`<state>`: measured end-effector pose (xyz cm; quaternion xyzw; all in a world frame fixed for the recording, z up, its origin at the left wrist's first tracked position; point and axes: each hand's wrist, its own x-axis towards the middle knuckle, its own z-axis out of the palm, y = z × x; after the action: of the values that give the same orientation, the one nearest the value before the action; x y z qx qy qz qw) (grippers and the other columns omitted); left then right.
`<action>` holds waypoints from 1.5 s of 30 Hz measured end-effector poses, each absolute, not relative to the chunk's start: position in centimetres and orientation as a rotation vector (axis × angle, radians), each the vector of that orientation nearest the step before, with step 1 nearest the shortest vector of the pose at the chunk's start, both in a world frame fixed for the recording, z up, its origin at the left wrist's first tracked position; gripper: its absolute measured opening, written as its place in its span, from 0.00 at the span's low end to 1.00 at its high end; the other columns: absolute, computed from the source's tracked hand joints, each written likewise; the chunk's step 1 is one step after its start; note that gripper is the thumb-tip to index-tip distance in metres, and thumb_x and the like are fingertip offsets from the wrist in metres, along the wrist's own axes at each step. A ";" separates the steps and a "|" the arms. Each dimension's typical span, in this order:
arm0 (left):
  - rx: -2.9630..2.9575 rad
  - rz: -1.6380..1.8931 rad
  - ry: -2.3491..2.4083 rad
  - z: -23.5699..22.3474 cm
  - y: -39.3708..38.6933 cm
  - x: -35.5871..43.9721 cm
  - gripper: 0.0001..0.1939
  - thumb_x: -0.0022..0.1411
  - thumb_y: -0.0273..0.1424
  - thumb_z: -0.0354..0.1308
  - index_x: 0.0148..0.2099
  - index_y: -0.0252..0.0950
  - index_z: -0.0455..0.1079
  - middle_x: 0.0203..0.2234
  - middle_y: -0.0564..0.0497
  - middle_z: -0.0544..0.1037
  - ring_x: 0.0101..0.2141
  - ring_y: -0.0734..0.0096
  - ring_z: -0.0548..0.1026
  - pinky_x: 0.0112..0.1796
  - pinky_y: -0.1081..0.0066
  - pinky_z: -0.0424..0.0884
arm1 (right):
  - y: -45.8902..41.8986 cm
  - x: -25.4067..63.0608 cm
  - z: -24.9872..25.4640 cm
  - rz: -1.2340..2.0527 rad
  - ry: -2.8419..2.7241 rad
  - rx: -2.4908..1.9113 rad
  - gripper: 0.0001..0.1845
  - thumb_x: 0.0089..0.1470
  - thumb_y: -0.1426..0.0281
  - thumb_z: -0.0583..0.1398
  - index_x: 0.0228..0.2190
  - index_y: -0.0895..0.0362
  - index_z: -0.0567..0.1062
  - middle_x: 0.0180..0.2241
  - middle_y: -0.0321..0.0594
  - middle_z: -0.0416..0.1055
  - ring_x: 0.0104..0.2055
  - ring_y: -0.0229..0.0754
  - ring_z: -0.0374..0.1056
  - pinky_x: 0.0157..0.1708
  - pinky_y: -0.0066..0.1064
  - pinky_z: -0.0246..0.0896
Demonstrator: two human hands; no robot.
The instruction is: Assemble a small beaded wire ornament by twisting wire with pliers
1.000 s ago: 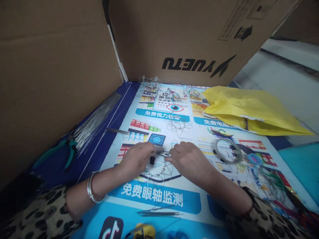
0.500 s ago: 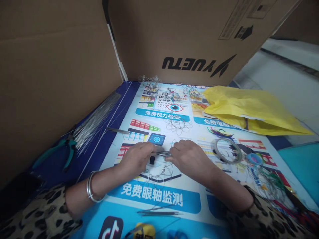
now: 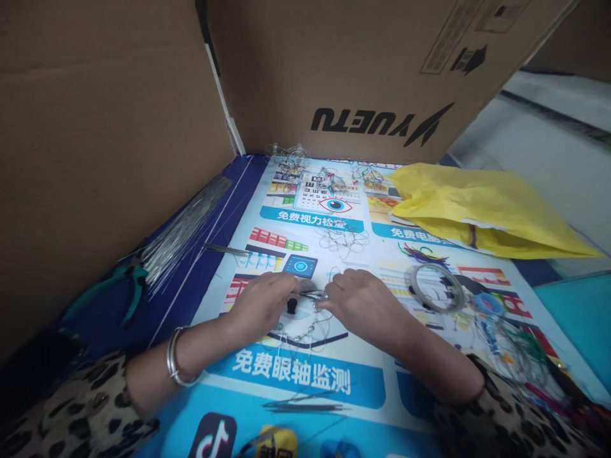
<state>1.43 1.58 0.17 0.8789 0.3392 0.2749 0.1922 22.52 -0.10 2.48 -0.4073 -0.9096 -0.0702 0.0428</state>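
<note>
In the head view, both hands work close together over the printed sheet [image 3: 310, 372] that lies on the tabletop [image 3: 181, 299]. The left hand [image 3: 260, 305] has its grip closed, thumb and fingers pinched on one side of a slim metallic piece [image 3: 311, 294]. The right hand [image 3: 363, 312] is also closed, its curled fingers at the other side of that piece. Whether the piece is a small tool or a few crossing wires, I cannot tell; the fingertips hide its ends.

The wire-and-bead piece [image 3: 298, 337] lies just below the hands, on the near side, its beads in a curve with thin loops fanning out around them. Its upper right part comes up beside the right fingers; whether they touch it is unclear.

Judging by how it lies, much of this piece is already formed: beads are on the wire and several loops stand out along the curve. What is left seems to be at the upper part, between the hands, where I cannot tell whether the curve is closed. A looped wire ring [image 3: 342, 236] lies beyond the hands, apart from them, and looks fuller and closer to complete. Near the cardboard box [image 3: 334, 70] sits a clear wire cluster [image 3: 291, 156].

Plenty of loose stock remains: a bundle of straight wires [image 3: 186, 229] beside the teal-handled pliers [image 3: 136, 286], and short dark strands [image 3: 310, 407] nearest the wearer.
</note>
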 end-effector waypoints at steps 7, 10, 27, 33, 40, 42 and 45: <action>2.480 0.776 0.931 0.2 1.6 1.4 0.11 0.62 0.22 0.44 0.38 0.36 0.66 0.27 0.52 0.73 0.28 0.73 0.70 0.28 0.73 0.65 | -0.1 22.6 2.5 -0.209 -2.787 -1.227 0.13 0.55 0.62 0.58 0.24 0.58 0.69 0.24 0.39 0.69 0.28 0.41 0.61 0.28 0.31 0.45; 2.461 0.760 0.926 0.0 1.6 1.3 0.10 0.62 0.22 0.44 0.37 0.36 0.65 0.27 0.51 0.73 0.28 0.73 0.69 0.29 0.72 0.65 | -0.1 22.5 2.3 -0.215 -2.783 -1.222 0.13 0.55 0.62 0.57 0.24 0.58 0.69 0.24 0.39 0.69 0.28 0.40 0.61 0.28 0.31 0.45; 1.985 0.854 1.066 0.4 1.8 1.0 0.06 0.62 0.25 0.48 0.35 0.34 0.65 0.27 0.53 0.70 0.29 0.76 0.68 0.30 0.75 0.64 | 0.1 23.2 2.4 -0.159 -2.671 -1.364 0.13 0.56 0.61 0.56 0.25 0.56 0.71 0.25 0.39 0.69 0.30 0.42 0.62 0.30 0.32 0.47; 1.988 0.870 0.980 0.5 1.8 0.8 0.06 0.63 0.26 0.49 0.35 0.34 0.66 0.28 0.52 0.71 0.30 0.75 0.70 0.32 0.74 0.65 | -0.1 23.2 2.7 -0.093 -2.691 -1.358 0.13 0.55 0.60 0.57 0.26 0.57 0.71 0.26 0.39 0.68 0.31 0.42 0.62 0.31 0.32 0.46; 2.122 0.904 0.855 0.3 1.8 0.8 0.06 0.64 0.26 0.48 0.36 0.35 0.66 0.30 0.50 0.73 0.33 0.73 0.71 0.35 0.71 0.67 | 0.1 23.2 2.5 -0.087 -2.713 -1.255 0.14 0.55 0.60 0.57 0.26 0.57 0.70 0.26 0.38 0.69 0.32 0.41 0.62 0.32 0.33 0.46; 2.140 0.909 0.842 0.2 1.8 0.8 0.06 0.63 0.26 0.49 0.36 0.35 0.67 0.30 0.50 0.73 0.33 0.73 0.71 0.35 0.71 0.67 | 0.1 23.1 2.5 -0.090 -2.714 -1.243 0.14 0.54 0.60 0.57 0.25 0.57 0.70 0.26 0.38 0.69 0.32 0.41 0.62 0.31 0.33 0.46; 2.146 0.891 0.852 0.3 1.9 0.8 0.07 0.64 0.26 0.48 0.36 0.35 0.67 0.30 0.50 0.73 0.32 0.73 0.70 0.34 0.71 0.67 | 0.2 23.1 2.5 -0.120 -2.712 -1.221 0.14 0.54 0.60 0.58 0.25 0.57 0.70 0.26 0.37 0.69 0.31 0.41 0.61 0.31 0.33 0.45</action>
<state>0.82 1.85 0.27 0.8193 0.3254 0.3402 0.3273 23.13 0.16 2.48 -0.4087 -0.9081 -0.0401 0.0823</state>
